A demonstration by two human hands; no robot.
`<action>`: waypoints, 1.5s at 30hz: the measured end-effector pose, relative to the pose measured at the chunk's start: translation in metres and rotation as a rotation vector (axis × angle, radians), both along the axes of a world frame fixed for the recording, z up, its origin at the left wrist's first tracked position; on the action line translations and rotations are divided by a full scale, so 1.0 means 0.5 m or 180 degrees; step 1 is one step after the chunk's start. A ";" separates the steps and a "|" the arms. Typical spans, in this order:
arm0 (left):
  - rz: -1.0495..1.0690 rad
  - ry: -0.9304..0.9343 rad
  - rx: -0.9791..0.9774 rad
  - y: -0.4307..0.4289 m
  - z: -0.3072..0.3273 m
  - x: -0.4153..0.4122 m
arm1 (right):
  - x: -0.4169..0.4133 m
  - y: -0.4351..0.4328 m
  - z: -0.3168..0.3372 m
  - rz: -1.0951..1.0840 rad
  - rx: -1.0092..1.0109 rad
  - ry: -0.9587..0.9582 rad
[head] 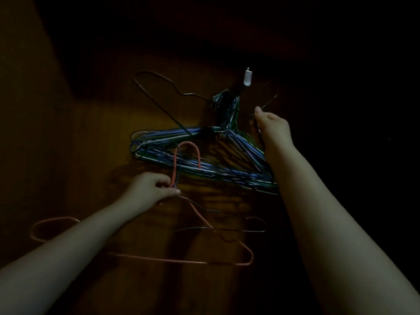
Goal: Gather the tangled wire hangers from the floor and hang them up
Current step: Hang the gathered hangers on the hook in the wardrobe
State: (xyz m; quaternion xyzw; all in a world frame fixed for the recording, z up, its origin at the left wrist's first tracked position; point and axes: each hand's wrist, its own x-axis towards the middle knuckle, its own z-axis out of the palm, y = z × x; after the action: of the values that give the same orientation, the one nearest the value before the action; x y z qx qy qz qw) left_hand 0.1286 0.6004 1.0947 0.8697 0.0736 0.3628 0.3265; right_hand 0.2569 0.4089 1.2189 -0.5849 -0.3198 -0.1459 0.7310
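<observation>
Forearms come in bare from the bottom edge, one on each side. Light is very poor.

Nearest item is the pink hanger [181, 261]. Its bottom bar runs across the low centre and its hook arches up over the lower edge of the bundle of hangers [204, 164]. That bundle, blue and green wire, lies mid-frame on the wood surface [91, 155]; I cannot tell whether this is floor or an upright panel. The bundle's hooks bunch together just below a small white peg [247, 77]. A thin grey hanger [227, 230] crosses the pink one. A dark loose hanger [159, 105] sticks out at upper left.

Step in hand, as I judge it, is freeing single hangers from the mass.
- Draw the pink hook back along its own curve so that it slips off the bundle wires and does not drag them.
- Steady the bundle with the other hand while doing so.
- Watch the grey hanger, since it looks caught at the pink neck and may come along.

Left hand [154, 189]: fingers curled tight, pinching the pink hanger's neck, with the grey wire seemingly in the same pinch.

Right hand [271, 126]: closed, thumb up, at the bundle's right edge. It seems to grip a brown hanger [270, 100] whose wire rises past the thumb. Its fingers are hidden behind the hand.
</observation>
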 end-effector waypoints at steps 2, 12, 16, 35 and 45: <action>-0.0102 -0.0081 0.0014 0.006 0.005 0.008 | 0.016 0.016 0.028 -0.0069 0.0077 0.0014; -0.0166 -0.0271 0.0278 0.048 0.036 0.047 | 0.079 0.089 0.088 -0.0197 -0.0311 0.0058; -0.0314 -0.0295 0.0212 0.060 0.050 0.057 | 0.084 0.102 0.084 -0.0300 -0.0377 -0.0187; -0.0224 -0.0314 0.0188 0.067 0.052 0.082 | 0.095 0.093 0.056 -0.0536 -0.1073 -0.0336; 0.0037 -0.0349 0.0376 0.018 0.042 0.046 | 0.044 0.097 -0.008 -0.1864 -0.1399 -0.0901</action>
State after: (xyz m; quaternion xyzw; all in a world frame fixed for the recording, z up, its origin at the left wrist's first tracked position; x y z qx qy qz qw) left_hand 0.1518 0.6093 1.1156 0.8658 0.0391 0.4155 0.2761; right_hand 0.2787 0.4575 1.2147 -0.7681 -0.2606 -0.3556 0.4644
